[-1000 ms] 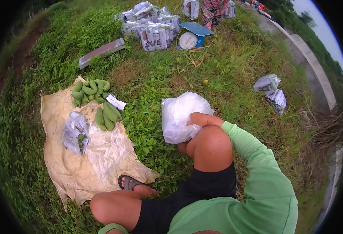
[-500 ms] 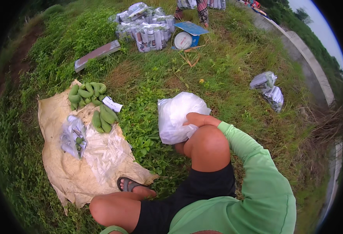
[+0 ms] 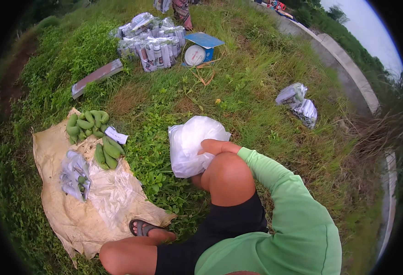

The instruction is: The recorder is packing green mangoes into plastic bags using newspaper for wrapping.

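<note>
A white translucent plastic bag (image 3: 194,146) stands full and rounded on the grass, just beyond my raised right knee. My right hand (image 3: 214,147) is closed on the bag's near right side, its fingertips partly hidden in the folds. What fills the bag cannot be seen. My left hand is out of view. To the left, a tan sheet (image 3: 55,151) bears plump, curved green fruits (image 3: 111,152), and a white paper label (image 3: 116,134) lies against them. Nearer on it sits a clear plastic bag (image 3: 75,176) with printed paper and green pieces inside.
Bagged, paper-wrapped bundles (image 3: 158,52) are piled at the back, beside a blue dial scale (image 3: 197,55) and a person's patterned leg (image 3: 182,13). A long flat board (image 3: 98,78) lies left of them. More bagged bundles (image 3: 298,103) rest at right, before a concrete edge (image 3: 348,68).
The whole view has shifted, so things now appear further left and mostly a little lower. My right hand stays at the white bag. A bit of left sleeve at the lower edge has gone from view.
</note>
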`<action>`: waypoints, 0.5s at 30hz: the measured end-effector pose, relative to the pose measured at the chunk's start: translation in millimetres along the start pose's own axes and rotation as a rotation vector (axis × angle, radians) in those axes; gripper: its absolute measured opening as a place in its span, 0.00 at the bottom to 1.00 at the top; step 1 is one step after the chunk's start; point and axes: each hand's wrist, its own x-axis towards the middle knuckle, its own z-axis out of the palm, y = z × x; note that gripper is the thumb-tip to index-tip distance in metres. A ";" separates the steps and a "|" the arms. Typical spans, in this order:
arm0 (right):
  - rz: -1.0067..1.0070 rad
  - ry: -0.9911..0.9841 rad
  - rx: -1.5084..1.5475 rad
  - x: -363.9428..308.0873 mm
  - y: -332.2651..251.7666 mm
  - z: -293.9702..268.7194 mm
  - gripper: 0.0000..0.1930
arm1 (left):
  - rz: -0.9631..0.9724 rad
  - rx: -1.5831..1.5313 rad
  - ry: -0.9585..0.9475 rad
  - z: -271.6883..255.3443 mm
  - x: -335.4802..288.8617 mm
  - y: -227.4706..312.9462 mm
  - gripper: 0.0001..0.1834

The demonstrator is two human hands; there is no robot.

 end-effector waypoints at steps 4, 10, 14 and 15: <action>-0.010 -0.054 0.093 -7.4 -2.0 0.2 0.23 | 0.094 -0.015 0.144 -18.6 -14.3 -64.0 0.11; -0.036 -0.321 0.426 -17.9 -17.4 5.2 0.23 | 0.186 -0.255 0.430 9.0 4.0 -68.8 0.13; -0.017 -0.448 0.517 -22.3 -35.2 3.3 0.23 | 0.160 -0.470 0.406 -0.7 51.6 -47.5 0.11; -0.008 -0.474 0.523 -22.9 -39.4 2.9 0.23 | 0.104 -0.621 0.268 -9.1 60.4 -37.6 0.11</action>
